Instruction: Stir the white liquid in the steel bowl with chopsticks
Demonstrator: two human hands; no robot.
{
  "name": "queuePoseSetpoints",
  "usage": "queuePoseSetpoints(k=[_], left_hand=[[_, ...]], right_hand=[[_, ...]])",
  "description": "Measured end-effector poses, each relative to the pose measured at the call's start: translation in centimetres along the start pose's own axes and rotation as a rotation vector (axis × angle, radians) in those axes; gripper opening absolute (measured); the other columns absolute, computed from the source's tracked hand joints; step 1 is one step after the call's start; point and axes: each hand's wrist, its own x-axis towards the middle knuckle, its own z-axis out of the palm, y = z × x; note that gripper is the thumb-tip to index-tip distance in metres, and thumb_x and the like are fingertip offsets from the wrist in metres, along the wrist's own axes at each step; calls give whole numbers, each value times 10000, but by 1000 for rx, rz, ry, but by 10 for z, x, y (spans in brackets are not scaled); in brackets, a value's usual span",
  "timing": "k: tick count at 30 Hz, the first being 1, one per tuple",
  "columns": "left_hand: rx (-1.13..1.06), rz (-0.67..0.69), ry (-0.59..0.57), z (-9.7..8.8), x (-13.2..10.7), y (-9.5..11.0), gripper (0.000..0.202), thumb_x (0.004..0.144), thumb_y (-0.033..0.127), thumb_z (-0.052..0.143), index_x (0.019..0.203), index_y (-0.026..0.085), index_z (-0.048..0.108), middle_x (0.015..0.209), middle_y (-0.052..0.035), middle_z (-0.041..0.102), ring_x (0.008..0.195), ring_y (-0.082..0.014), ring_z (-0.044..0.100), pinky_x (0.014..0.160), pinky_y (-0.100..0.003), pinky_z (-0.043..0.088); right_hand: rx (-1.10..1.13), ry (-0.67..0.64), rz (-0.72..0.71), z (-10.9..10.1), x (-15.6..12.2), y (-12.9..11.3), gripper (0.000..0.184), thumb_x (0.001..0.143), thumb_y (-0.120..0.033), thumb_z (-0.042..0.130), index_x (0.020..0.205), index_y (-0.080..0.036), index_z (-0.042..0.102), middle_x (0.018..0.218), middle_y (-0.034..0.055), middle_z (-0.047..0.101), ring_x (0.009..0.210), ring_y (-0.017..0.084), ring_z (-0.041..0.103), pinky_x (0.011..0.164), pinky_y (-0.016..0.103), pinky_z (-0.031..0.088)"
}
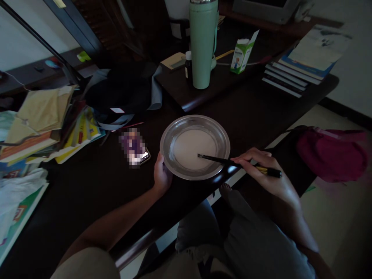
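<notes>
A round metal plate [171, 133] with pale white liquid in it sits near the front edge of a dark table [95, 178]. My left hand [161, 173] grips the plate's near-left rim. In my right hand [266, 170], to the plate's right, are dark chopsticks [229, 161] with a gold band near the top. Their tips reach into the white liquid. A phone [136, 149] lies just left of the plate.
A tall green flask [202, 42], a small dark bottle [188, 66] and a green-white carton [242, 52] stand on a raised shelf behind. Stacked books [299, 66] lie at back right. Papers and booklets [40, 124] pile at left beside a dark bag [122, 91]. A magenta bag [331, 153] sits at right.
</notes>
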Motion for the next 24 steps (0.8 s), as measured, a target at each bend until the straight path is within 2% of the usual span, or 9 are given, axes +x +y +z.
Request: queuePoseSetpoints(k=[7, 10, 13, 18, 24], left_hand=[[12, -31, 41, 7, -6, 10, 407, 907, 578, 736, 1129, 244, 808, 1154, -59, 843, 1120, -295, 780, 1046, -435, 611], [29, -27, 51, 8, -8, 11, 394, 920, 563, 718, 1143, 250, 806, 1175, -58, 840, 1159, -292, 768, 1057, -423, 604], [27, -16, 25, 7, -9, 11, 383, 946, 545, 687, 1175, 257, 793, 1204, -68, 830, 1233, -307, 746, 1097, -454, 583], [41, -18, 18, 6, -9, 13, 416, 921, 572, 706, 1168, 246, 784, 1199, -77, 821, 1219, -310, 741, 1120, -473, 568], [16, -27, 9, 2, -6, 13, 400, 904, 558, 730, 1168, 263, 785, 1179, -59, 819, 1218, -311, 744, 1125, -485, 566]], right_hand=[[22, 3, -27, 29, 14, -5, 253, 1052, -466, 654, 938, -333, 836, 955, 13, 866, 872, 248, 768, 865, 478, 473], [-26, 50, -8, 37, 20, 1, 272, 1051, -484, 644, 934, -341, 843, 967, 13, 871, 882, 251, 766, 936, 515, 446], [-30, 125, 8, 41, 24, 7, 295, 1046, -499, 635, 896, -328, 823, 984, 17, 877, 915, 257, 775, 966, 525, 451], [-42, 228, 4, 35, 22, 12, 270, 1033, -468, 642, 886, -318, 811, 969, 22, 875, 928, 262, 786, 919, 498, 507], [-83, 198, 57, 10, 8, 5, 243, 1033, -468, 673, 897, -327, 816, 964, 19, 867, 888, 259, 796, 862, 477, 522]])
